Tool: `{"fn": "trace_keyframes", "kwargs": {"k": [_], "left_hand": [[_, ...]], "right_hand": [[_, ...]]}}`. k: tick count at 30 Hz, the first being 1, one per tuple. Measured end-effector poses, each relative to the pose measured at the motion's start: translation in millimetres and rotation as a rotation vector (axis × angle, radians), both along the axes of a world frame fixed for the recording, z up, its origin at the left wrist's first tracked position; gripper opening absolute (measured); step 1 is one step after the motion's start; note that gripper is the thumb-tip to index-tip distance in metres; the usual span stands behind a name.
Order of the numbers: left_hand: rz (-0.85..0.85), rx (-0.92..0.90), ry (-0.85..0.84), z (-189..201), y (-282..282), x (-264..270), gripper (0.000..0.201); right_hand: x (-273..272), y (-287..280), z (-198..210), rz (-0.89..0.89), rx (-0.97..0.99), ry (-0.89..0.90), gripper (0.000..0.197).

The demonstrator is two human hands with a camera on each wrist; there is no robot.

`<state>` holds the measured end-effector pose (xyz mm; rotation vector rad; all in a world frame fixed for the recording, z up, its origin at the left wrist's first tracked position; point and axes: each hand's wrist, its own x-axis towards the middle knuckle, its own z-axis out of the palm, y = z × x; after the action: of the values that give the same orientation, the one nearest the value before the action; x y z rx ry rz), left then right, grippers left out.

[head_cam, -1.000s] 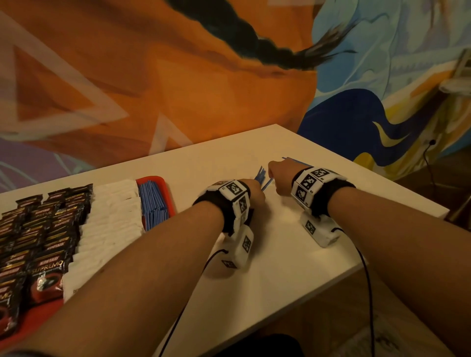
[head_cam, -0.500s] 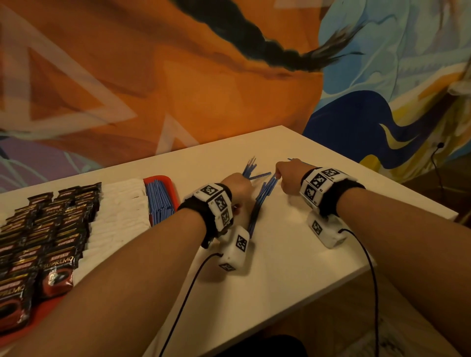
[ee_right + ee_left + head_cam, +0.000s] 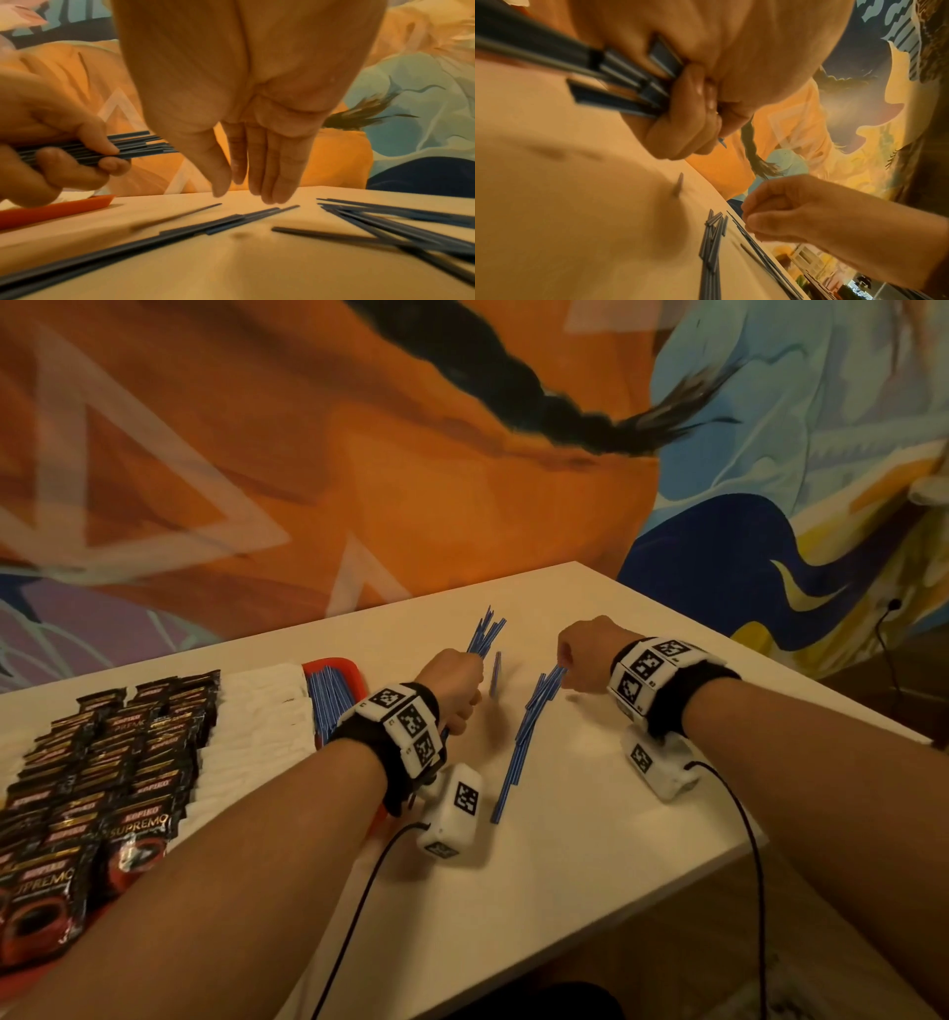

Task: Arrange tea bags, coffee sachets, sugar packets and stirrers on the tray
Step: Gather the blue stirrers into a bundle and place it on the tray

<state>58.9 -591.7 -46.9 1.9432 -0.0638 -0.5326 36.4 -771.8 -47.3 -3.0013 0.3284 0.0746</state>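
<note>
My left hand (image 3: 458,693) grips a bundle of blue stirrers (image 3: 487,635) in a fist, lifted off the white table (image 3: 590,845); the left wrist view shows the fingers (image 3: 693,123) curled round the bundle (image 3: 618,85). My right hand (image 3: 577,662) hovers to the right with its straight fingers (image 3: 270,178) pointing down, holding nothing, just above several loose stirrers (image 3: 526,737) on the table. One stirrer (image 3: 496,672) lies alone between the hands. The red tray (image 3: 354,667) at the left holds blue stirrers (image 3: 328,701), white sugar packets (image 3: 257,726) and dark coffee sachets (image 3: 102,762).
More loose stirrers (image 3: 385,229) fan out on the table right of my right hand. The table's right corner and front edge (image 3: 760,839) are close by. A painted wall (image 3: 411,480) rises directly behind the table.
My left hand has lifted its bundle of stirrers and moved left toward the tray. My hands have drawn apart, uncovering the loose stirrers that lie on the table between them.
</note>
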Motion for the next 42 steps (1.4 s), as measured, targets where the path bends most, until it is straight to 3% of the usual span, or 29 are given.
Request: {"fn": "trace_keyframes", "kwargs": {"k": [4,9,13,16,19,21,25,30,33,37,42], "left_hand": [[0.028,-0.048,0.025,-0.6,4.2,1.1,0.023],[0.065,-0.184,0.003,4.9,9.1,3.0,0.033],[0.049,-0.302,-0.077,9.7,14.2,2.2,0.034],[0.020,-0.363,-0.136,13.1,13.8,-0.4,0.031],[0.001,-0.426,-0.187,14.6,11.7,-2.1,0.033],[-0.018,-0.455,-0.230,14.3,10.7,-3.4,0.037],[-0.022,-0.456,-0.307,13.6,10.6,-6.6,0.043],[0.004,-0.473,-0.346,9.0,12.2,-3.2,0.052],[-0.014,-0.507,-0.300,6.7,13.7,-3.5,0.054],[-0.030,-0.535,-0.239,4.3,16.7,-5.0,0.048],[-0.030,-0.601,-0.266,16.0,16.3,-6.5,0.043]], "right_hand": [[13.9,18.8,7.6,0.074,0.068,-0.065,0.018],[26.1,45.9,9.0,0.149,0.214,-0.002,0.035],[31.8,62.0,19.2,0.022,0.960,-0.127,0.036],[36.4,63.9,41.1,-0.026,1.236,-0.438,0.033],[36.7,67.7,67.9,0.017,1.230,-0.674,0.030],[35.2,74.8,82.1,0.081,1.147,-0.713,0.032],[24.8,94.0,91.6,0.236,1.076,-0.635,0.038],[16.8,108.1,82.5,0.255,1.269,-0.628,0.025],[14.3,106.9,80.4,0.287,1.164,-0.635,0.023],[8.1,97.7,84.8,0.323,1.138,-0.502,0.030],[5.8,85.7,66.8,0.260,1.451,-0.435,0.029]]}}
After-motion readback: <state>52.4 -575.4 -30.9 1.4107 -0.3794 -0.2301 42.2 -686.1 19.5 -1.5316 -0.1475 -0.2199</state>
